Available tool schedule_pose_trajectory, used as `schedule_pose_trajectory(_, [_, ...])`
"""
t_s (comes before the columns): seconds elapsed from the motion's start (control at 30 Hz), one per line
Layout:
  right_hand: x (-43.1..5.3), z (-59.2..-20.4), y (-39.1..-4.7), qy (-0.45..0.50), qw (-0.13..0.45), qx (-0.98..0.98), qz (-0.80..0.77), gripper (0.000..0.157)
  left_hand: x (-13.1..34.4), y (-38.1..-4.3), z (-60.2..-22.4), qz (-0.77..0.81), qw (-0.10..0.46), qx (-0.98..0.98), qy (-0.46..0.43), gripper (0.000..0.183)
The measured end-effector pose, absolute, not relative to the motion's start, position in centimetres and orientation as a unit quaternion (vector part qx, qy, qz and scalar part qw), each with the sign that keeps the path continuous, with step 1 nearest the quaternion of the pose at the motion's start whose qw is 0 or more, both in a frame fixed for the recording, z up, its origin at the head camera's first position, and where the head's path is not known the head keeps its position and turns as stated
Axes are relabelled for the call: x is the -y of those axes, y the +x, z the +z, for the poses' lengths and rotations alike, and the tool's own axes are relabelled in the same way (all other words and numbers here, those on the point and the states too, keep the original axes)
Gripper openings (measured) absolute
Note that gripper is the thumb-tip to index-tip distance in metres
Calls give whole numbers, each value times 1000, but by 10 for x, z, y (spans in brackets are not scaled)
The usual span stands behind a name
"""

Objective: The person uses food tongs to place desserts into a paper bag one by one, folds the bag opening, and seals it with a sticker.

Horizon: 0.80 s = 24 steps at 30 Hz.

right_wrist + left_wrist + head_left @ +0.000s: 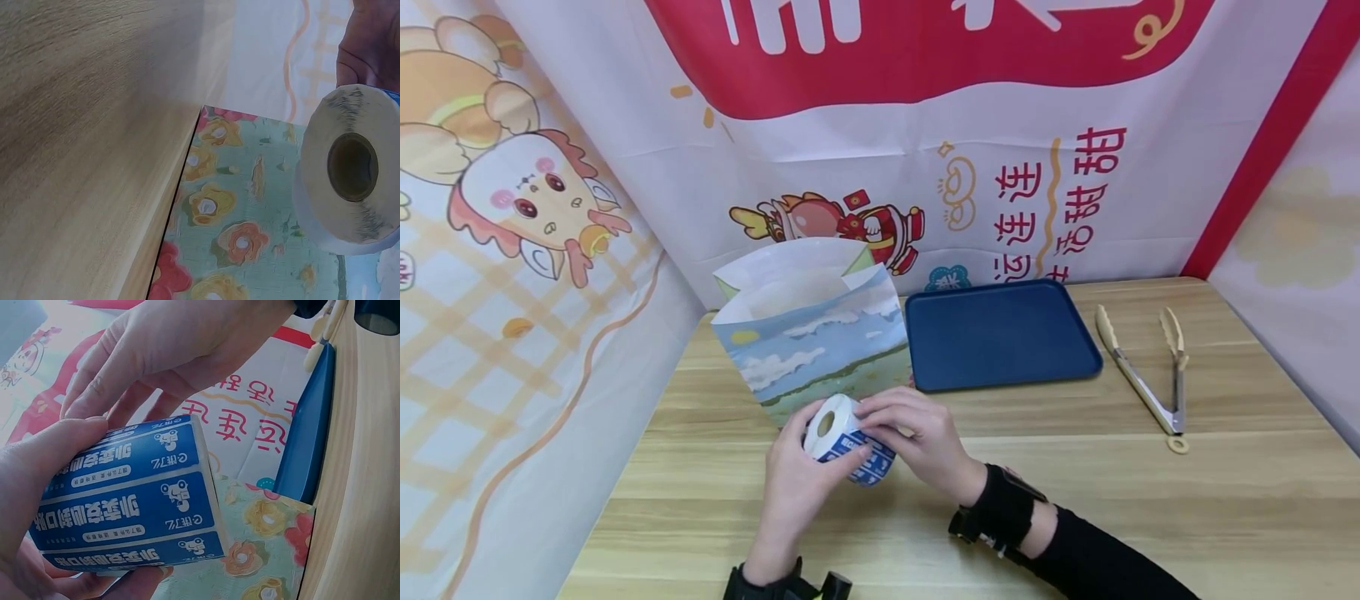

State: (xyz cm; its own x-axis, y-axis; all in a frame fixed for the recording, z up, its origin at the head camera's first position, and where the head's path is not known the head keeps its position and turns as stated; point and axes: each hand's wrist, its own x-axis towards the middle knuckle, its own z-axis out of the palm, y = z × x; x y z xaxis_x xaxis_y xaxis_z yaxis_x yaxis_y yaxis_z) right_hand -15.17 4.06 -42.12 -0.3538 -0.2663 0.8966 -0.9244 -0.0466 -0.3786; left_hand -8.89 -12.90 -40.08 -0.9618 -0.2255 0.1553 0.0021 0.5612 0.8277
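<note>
A roll of blue stickers (859,460) with white printing and a pale paper side is held up above the table in front of the paper bag. My left hand (801,479) grips it, with the thumb over the printed face and fingers beneath, as the left wrist view shows. From the right, my right hand (921,429) pinches at the roll's upper edge; its fingertips are partly hidden behind the roll. In the right wrist view the roll's side (319,181) faces the camera, showing its round core hole. A paper bag (827,342) stands open just behind both hands.
A dark blue tray (1000,333) lies at the back, right of the bag. Tongs (1150,392) with cream tips lie spread farther right on the wooden table (1075,492). Printed cloths (880,142) hang behind and on both sides.
</note>
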Motion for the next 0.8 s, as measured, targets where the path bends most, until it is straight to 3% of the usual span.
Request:
schedule_pose_trajectory(0.27, [-44, -423, -152, 491, 291, 603, 558, 13, 132, -90, -398, -487, 85, 866, 76, 79])
schedule_pose_trajectory(0.43, [-48, -424, -150, 485, 251, 599, 586, 22, 134, -89, -397, -493, 73, 864, 69, 79])
schedule_pose_trajectory(0.8, [-58, -422, -145, 445, 187, 607, 631, 24, 145, -89, -398, -524, 60, 846, 83, 78])
